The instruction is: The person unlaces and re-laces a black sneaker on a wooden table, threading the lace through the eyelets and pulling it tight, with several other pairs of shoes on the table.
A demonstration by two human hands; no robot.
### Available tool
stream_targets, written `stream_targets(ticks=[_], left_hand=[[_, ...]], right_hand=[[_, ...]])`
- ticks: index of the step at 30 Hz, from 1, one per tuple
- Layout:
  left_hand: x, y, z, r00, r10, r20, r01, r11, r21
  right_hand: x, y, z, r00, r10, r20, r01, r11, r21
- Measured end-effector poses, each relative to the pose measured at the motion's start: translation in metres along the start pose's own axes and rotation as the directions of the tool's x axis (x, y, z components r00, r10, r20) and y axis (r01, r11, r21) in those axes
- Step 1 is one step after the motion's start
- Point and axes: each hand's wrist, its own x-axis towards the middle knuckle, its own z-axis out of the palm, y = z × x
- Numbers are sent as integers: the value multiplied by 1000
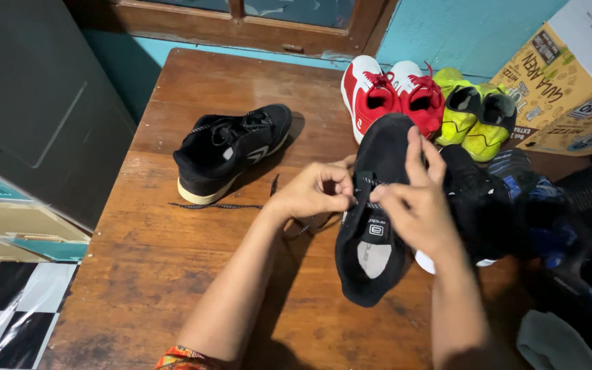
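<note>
Both hands pinch lace at black shoe (371,205): left hand (313,192) at 9 o'clock, right hand (412,205) at 3; toe toward 12.

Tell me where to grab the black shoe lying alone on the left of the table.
Grip the shoe across its heel collar, coming from above on the near-left side. It sits upright on its sole, heel toward the table's left edge and opening up, so the collar is exposed. Avoid the loose lace trailing by the heel; both hands are busy lacing the other shoe.
</note>
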Motion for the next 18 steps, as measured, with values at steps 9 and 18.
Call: stream_targets(ticks=[9, 18], left_hand=[[-8, 31, -5, 999, -41, -33, 43, 997, 69], [-6, 37, -12, 994, 65, -82, -63, 997, 34]], right_hand=[[-3, 7, -38, 993, 115, 14, -113, 936, 334], [6, 2, -33, 999, -12, 42, 3, 979, 204]])
